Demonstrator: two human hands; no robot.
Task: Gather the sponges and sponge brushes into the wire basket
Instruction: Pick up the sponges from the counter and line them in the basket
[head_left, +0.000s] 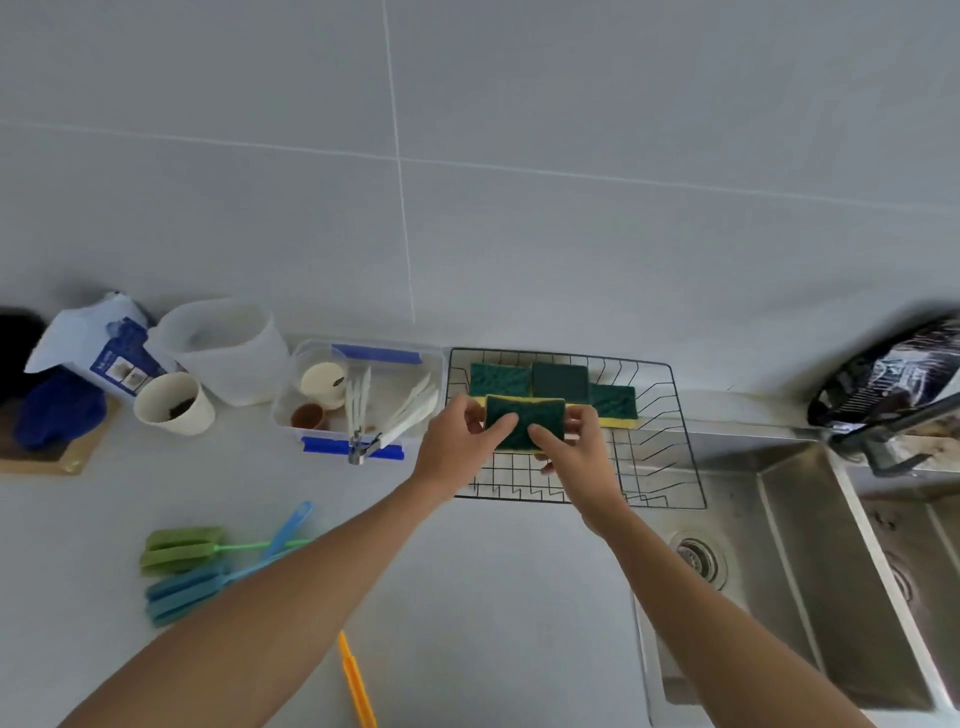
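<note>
Head view: sponge (522, 423) between both grips

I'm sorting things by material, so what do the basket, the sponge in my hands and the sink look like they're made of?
Basket: thin dark wire, likely coated metal, an open grid. Sponge: rough green scouring pad over yellow foam, seen at its edge. Sink: probably stainless steel, grey with a brushed sheen.

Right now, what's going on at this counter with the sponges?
A person is tidying sponges into the wire basket beside the sink. Both the left hand and the right hand hold one green and yellow sponge over the basket. Three sponges already lie along its back. The green sponge brush and the blue sponge brush are out on the counter, and an orange handle lies near the front edge.
</note>
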